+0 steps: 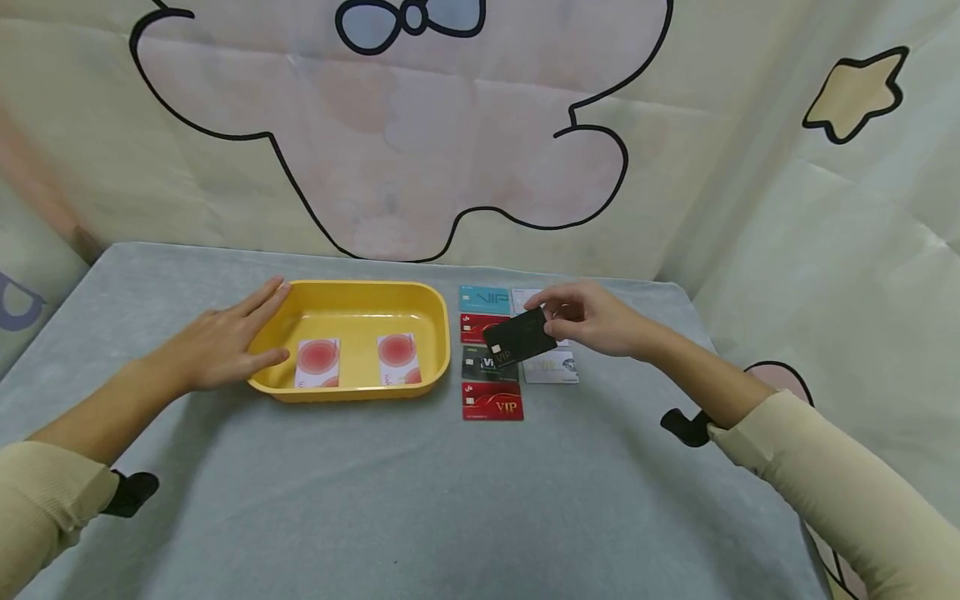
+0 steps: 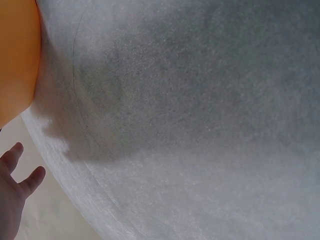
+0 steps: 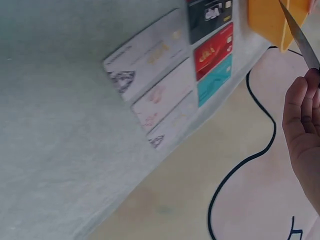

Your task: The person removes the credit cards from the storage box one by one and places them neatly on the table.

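My right hand (image 1: pixel 592 321) pinches a black VIP card (image 1: pixel 517 340) by its upper right corner, above the cards on the table. In the right wrist view this card (image 3: pixel 301 36) shows nearly edge-on, at the fingertips of the right hand (image 3: pixel 302 117). My left hand (image 1: pixel 221 342) lies along the left rim of a yellow tray (image 1: pixel 352 395), fingers extended and thumb apart. Two white cards with red circles lie inside the tray, a left one (image 1: pixel 317 357) and a right one (image 1: pixel 397 354). The left wrist view shows only part of the left hand (image 2: pixel 10 197).
Right of the tray, cards lie in two columns: a teal card (image 1: pixel 480 299), a red card (image 1: pixel 472 328), a dark card (image 1: pixel 480 367), a lower red card (image 1: pixel 492 402), and several pale cards such as a silver one (image 1: pixel 555 368). A printed curtain (image 1: pixel 450 167) hangs behind the table.
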`<state>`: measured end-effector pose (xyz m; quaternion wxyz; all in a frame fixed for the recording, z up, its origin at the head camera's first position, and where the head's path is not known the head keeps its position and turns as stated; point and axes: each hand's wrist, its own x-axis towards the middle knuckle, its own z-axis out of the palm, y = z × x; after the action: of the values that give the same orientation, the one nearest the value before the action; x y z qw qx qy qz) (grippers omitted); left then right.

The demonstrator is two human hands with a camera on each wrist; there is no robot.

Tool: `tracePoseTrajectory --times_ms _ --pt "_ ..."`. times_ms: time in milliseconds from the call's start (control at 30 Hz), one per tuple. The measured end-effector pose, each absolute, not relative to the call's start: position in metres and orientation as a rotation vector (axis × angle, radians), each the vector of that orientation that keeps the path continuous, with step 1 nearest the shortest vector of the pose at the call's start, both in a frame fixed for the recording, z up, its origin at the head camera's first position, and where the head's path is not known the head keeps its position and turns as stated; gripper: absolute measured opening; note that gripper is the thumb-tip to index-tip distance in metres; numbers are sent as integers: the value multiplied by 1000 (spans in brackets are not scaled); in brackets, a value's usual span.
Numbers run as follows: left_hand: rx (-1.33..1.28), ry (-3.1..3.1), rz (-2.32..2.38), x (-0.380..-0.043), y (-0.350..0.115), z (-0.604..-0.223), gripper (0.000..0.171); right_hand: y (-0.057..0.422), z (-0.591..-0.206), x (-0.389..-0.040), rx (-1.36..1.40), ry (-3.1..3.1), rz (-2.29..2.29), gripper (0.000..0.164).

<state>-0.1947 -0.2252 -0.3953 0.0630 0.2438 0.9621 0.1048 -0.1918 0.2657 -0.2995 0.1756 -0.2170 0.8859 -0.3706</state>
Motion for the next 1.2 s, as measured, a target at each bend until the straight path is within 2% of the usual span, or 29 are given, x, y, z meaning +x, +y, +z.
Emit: tracePoseTrajectory --times_ms 633,1200 --pt "733 2905 293 -194 -225 -396 94 311 -345 -173 -401 2415 -1034 34" --pt "730 2901 291 -194 -224 -394 93 336 -372 -161 -365 2344 -1064 33"
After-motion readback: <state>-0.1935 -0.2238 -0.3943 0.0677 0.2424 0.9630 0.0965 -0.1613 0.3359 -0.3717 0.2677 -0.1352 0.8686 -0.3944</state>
